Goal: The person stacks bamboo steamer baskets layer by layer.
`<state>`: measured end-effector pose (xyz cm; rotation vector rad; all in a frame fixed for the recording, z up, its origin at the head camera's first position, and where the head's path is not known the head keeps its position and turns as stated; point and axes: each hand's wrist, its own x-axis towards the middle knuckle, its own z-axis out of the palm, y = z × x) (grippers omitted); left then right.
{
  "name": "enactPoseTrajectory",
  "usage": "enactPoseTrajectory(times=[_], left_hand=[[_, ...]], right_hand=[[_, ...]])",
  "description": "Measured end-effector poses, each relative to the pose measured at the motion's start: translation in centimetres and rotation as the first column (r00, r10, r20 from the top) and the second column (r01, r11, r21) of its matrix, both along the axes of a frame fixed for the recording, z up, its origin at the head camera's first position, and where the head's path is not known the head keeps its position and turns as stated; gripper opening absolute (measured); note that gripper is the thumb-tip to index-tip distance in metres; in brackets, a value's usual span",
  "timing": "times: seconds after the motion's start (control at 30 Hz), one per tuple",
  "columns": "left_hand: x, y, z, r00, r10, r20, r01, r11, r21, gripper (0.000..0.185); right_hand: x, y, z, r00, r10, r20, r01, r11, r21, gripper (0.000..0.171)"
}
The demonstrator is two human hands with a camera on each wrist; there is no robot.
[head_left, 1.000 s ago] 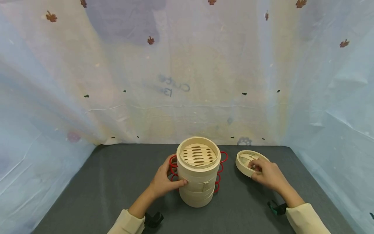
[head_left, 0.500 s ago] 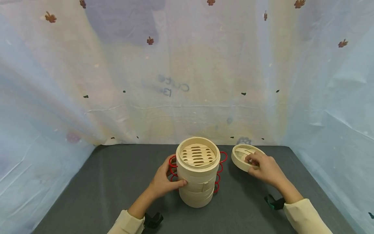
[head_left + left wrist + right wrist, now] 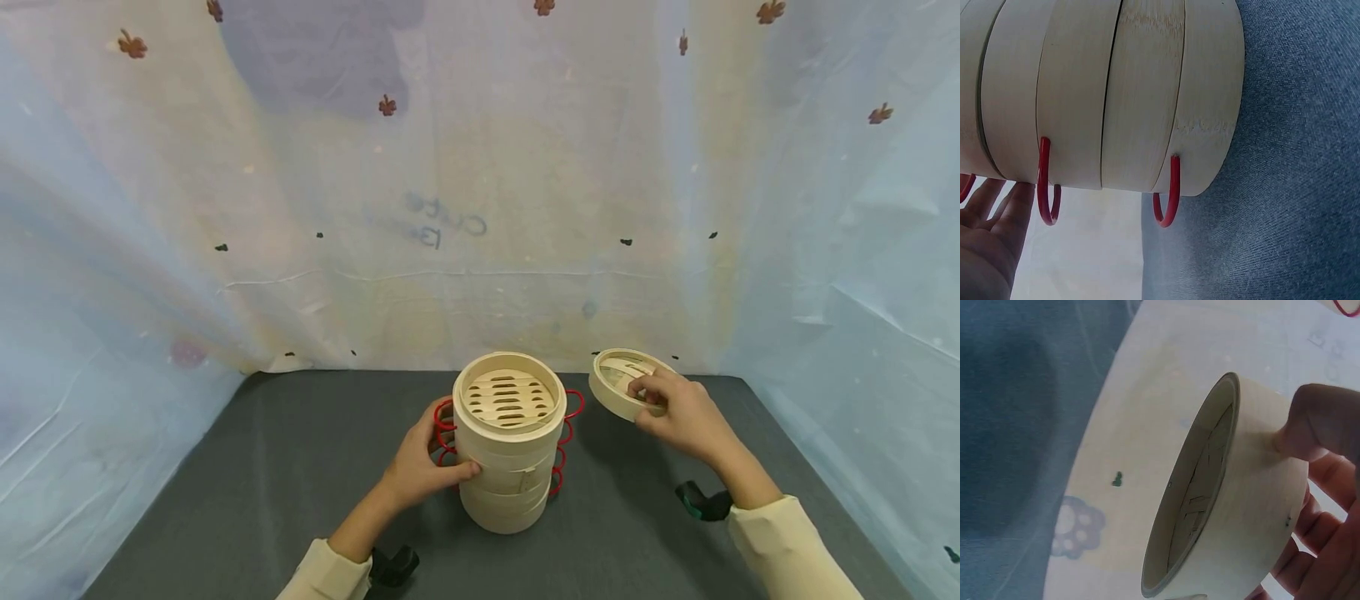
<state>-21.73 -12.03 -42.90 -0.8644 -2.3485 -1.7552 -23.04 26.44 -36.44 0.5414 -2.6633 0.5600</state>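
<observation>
A tall stack of bamboo steamer baskets (image 3: 498,475) stands upright on the table, its topmost tier uncovered and showing a slotted floor (image 3: 510,398). Red loop handles (image 3: 1174,194) stick out along its sides. My left hand (image 3: 422,467) holds the stack at its left side, thumb across the front, fingers round behind and partly hidden. To the right of the stack, my right hand (image 3: 684,417) grips the round steamer lid (image 3: 613,402) by its edge. The right wrist view shows the lid (image 3: 1247,500) tilted, thumb on its outer wall, other fingers curled over its top.
A dark grey table (image 3: 315,467) lies beneath. Pale plastic sheeting (image 3: 480,208) with small leaf marks rises behind it and at both sides. Black wrist straps (image 3: 703,500) sit on both forearms.
My right hand has lifted the steamer lid higher and carried it slightly left and away from me, nearer the stack. My left hand and the steamer stack stay in place.
</observation>
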Motion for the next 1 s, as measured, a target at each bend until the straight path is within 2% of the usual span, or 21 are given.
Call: enactPoseTrajectory(times=[0.4, 0.73, 1.0], left_hand=[[-0.1, 0.1, 0.1, 1.000, 0.000, 0.000, 0.000, 1.000, 0.011, 0.080], [0.0, 0.1, 0.0, 1.000, 0.004, -0.004, -0.004, 1.000, 0.006, 0.081], [-0.1, 0.0, -0.2, 1.000, -0.002, 0.002, 0.002, 1.000, 0.014, 0.081]], right_hand=[[-0.6, -0.9, 2.3, 0.999, 0.038, -0.032, -0.039, 0.999, -0.035, 0.025], [-0.4, -2.2, 4.0, 0.989, 0.092, -0.118, -0.099, 0.994, -0.048, 0.027], [-0.1, -3.1, 5.1, 0.969, 0.156, -0.193, -0.167, 0.985, -0.042, 0.027]])
